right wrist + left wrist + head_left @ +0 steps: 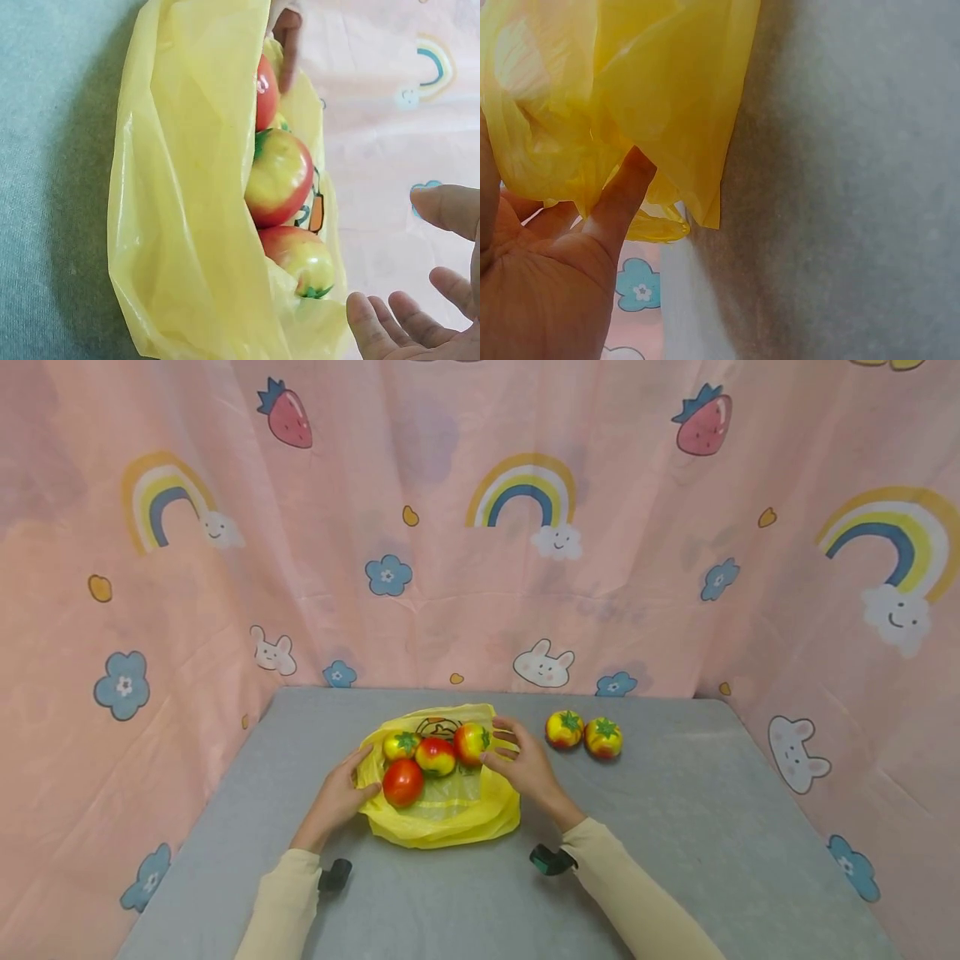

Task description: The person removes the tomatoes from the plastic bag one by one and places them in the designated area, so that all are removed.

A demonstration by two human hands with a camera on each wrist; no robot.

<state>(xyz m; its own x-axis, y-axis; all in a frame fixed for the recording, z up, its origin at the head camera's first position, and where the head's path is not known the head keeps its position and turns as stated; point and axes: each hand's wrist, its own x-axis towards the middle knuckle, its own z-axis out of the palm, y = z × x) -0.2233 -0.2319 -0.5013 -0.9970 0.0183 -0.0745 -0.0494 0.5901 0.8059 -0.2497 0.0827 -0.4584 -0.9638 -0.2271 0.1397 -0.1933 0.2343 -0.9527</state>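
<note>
A yellow plastic bag (480, 827) lies on the table with its mouth spread. Inside sit several toy tomatoes, among them a red one (402, 782), a red-yellow one (436, 757) and another (471, 743) at the right. My left hand (337, 795) grips the bag's left edge between thumb and fingers; in the left wrist view the thumb (622, 199) lies against the yellow plastic. My right hand (528, 768) is at the bag's right side, beside the rightmost tomato. Its fingers are spread and hold nothing in the right wrist view, apart from the tomato (300, 260) there.
Two more yellow-red toy tomatoes, one (564, 729) beside the other (603, 738), stand on the grey table (712, 827) to the right of the bag. A pink printed curtain (450, 610) hangs behind the table and along both sides.
</note>
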